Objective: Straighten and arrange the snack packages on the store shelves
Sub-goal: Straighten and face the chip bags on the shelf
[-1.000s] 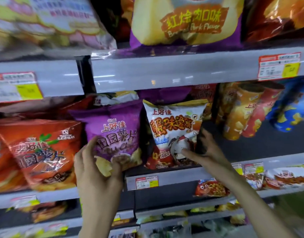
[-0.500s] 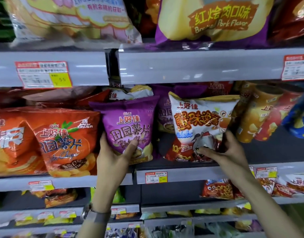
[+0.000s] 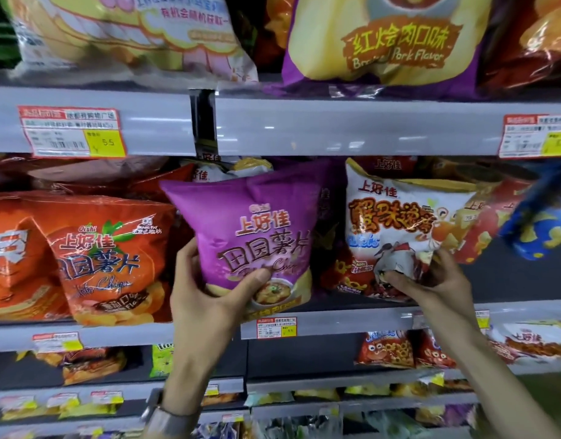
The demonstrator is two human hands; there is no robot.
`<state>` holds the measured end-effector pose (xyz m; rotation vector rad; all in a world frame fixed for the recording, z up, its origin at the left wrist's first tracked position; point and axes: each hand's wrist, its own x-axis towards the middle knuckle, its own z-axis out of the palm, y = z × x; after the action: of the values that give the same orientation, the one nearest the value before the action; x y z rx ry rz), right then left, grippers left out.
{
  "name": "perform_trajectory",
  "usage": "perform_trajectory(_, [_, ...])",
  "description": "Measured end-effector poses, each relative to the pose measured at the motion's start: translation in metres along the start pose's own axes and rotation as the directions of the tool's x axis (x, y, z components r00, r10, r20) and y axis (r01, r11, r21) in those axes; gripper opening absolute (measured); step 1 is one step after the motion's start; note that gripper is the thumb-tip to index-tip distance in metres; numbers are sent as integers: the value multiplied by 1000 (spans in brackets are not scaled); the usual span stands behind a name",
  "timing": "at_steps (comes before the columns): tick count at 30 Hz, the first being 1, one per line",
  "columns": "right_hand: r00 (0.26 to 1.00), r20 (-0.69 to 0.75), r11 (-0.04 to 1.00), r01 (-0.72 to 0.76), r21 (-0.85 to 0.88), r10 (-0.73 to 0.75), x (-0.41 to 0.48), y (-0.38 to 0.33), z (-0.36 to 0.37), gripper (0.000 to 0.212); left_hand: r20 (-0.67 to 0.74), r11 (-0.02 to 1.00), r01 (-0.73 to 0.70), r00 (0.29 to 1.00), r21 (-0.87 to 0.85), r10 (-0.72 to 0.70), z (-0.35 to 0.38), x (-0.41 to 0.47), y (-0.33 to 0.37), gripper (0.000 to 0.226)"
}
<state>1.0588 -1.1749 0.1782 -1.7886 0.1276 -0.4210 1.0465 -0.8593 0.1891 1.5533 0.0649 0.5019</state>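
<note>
Store shelves (image 3: 352,128), grey, price tags on the front edges. Left hand (image 3: 206,299) grips the purple chip bag (image 3: 257,236) at its lower corner, thumb pressed across the front. Right hand (image 3: 431,283) pinches the white snack bag (image 3: 399,223) at its bottom, fingers curled. Orange chip bag (image 3: 108,258) stands just left.

We face a grey middle shelf (image 3: 352,321): orange bags (image 3: 104,258) left, purple bag (image 3: 257,236) centre, white bag (image 3: 399,229) right, price tags (image 3: 276,327) along its edge.
</note>
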Motion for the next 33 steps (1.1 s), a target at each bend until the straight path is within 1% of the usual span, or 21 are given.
perform_trajectory(4, [997, 75, 999, 22, 48, -25, 1, -2, 34, 71, -56, 999, 4, 998, -48, -7, -31, -18, 0, 77])
perform_trajectory(10, [968, 239, 993, 58, 103, -81, -3, -2, 110, 70, -80, 998, 57, 995, -31, -59, -77, -52, -9, 80])
perform_trajectory(14, [939, 321, 989, 89, 115, -122, -8, -1, 155, 79, -95, 996, 75, 992, -42, -78, -90, -71, -6, 76])
perform_trajectory(17, [922, 374, 990, 60, 126, -103, -13, -3, 179, 85, -114, 996, 79, 990, -32, -82, -99, -78, -7, 76])
perform_trajectory(19, [914, 396, 992, 35, 123, -82, -14, -4, 187, 93, -123, 996, 90, 988, -19, -91, -103, -82, -7, 77])
perform_trajectory(22, [899, 435, 995, 6, 100, -49, -14, -2, 187, 101, -121, 996, 90, 989, 23, -86, -102, -81, -8, 82])
perform_trajectory(24, [900, 434, 996, -15, 92, -26, -16, -4, 177, 97, -104, 994, 100, 990, 37, -96, -94, -79, -6, 89])
perform_trajectory(27, [928, 366, 976, -14, 216, -68, -27, -5, 147, 66, -61, 991, 133, 990, 29, -131, -71, -74, 2, 89])
perform_trajectory(29, [937, 347, 963, -50, 266, -47, -37, -6, 119, 54, -13, 990, 133, 991, 49, -133, -50, -68, 8, 90])
perform_trajectory(30, [920, 391, 969, -65, 239, -35, -41, -4, 104, 43, 18, 990, 132, 991, 53, -133, -38, -65, 10, 90])
perform_trajectory(31, [891, 454, 982, -77, 171, -10, -44, -2, 88, 34, 55, 990, 129, 990, 53, -132, -26, -63, 13, 89])
perform_trajectory(32, [841, 540, 990, -91, 111, 17, -47, -4, 74, 40, 92, 991, 125, 987, 51, -129, -13, -60, 16, 90])
perform_trajectory(33, [784, 620, 991, -107, 86, 31, -49, -7, 63, 57, 132, 992, 119, 983, 48, -124, 0, -58, 19, 92])
